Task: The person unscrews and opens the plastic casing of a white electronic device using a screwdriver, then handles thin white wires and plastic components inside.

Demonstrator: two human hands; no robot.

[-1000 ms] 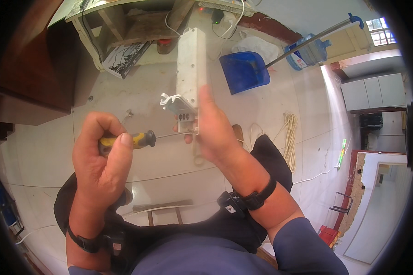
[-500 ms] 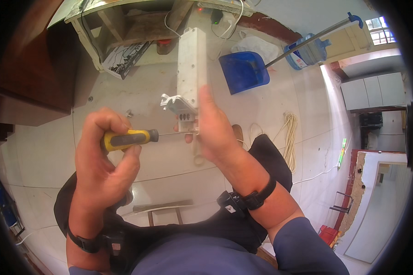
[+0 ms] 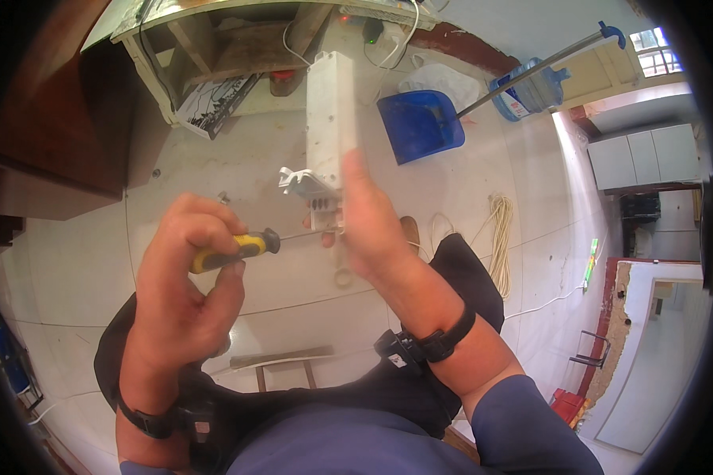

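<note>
My left hand is closed round the yellow and black handle of a screwdriver. Its thin shaft points right, and the tip meets the near end of a long white plastic housing. My right hand grips that housing near its lower end, thumb along the right side, some fingertips showing beneath it. A white hinged flap sticks out to the left of the housing, swung away from it. Beside the flap is a small terminal block with dark round holes.
A blue dustpan with a long handle leans at the far right, by a large blue water bottle. A coil of cream cable lies on the tiled floor. A wooden table stands at the back, a brown cabinet at left.
My left hand has shifted slightly right and the screwdriver handle has tilted, its back end lower. The housing has barely moved in my right hand.
</note>
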